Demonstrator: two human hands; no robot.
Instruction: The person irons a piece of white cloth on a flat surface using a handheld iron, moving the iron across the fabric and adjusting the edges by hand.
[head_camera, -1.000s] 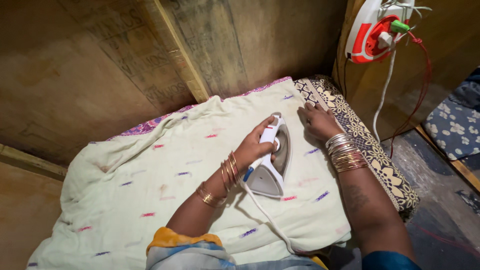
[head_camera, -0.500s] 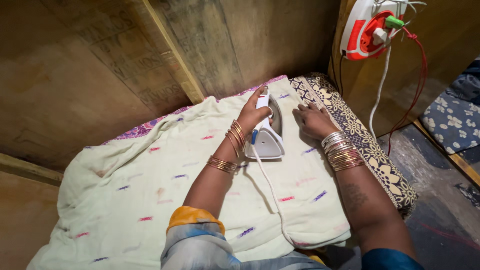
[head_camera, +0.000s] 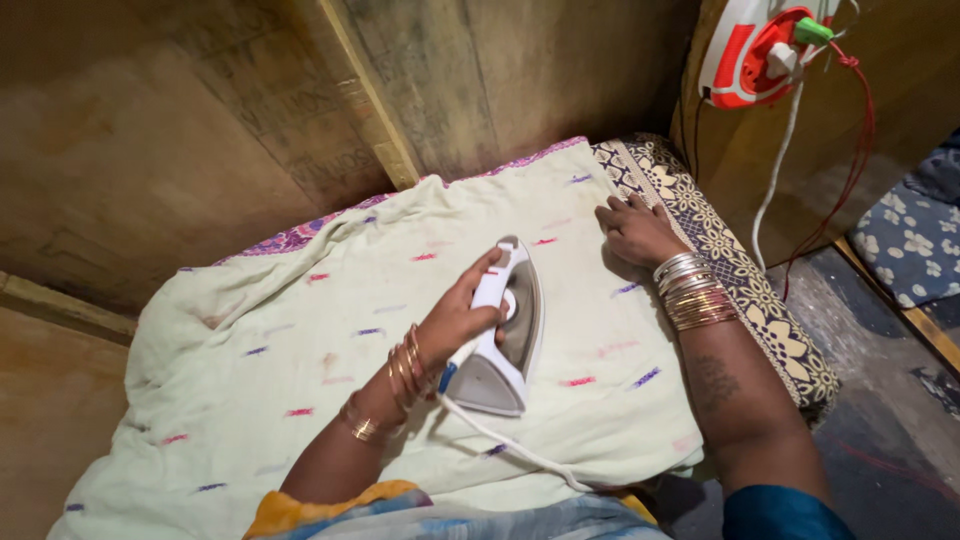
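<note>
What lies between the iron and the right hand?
Head view: only bare pale cloth with small coloured marks between the iron and right hand.

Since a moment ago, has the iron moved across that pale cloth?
Yes. The iron, held by the left hand, has slid back toward the person, away from the right hand pressing the cloth near the patterned edge.

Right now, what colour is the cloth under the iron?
Pale cream cloth with small pink and purple marks, seen in the head view, under the iron.
</note>
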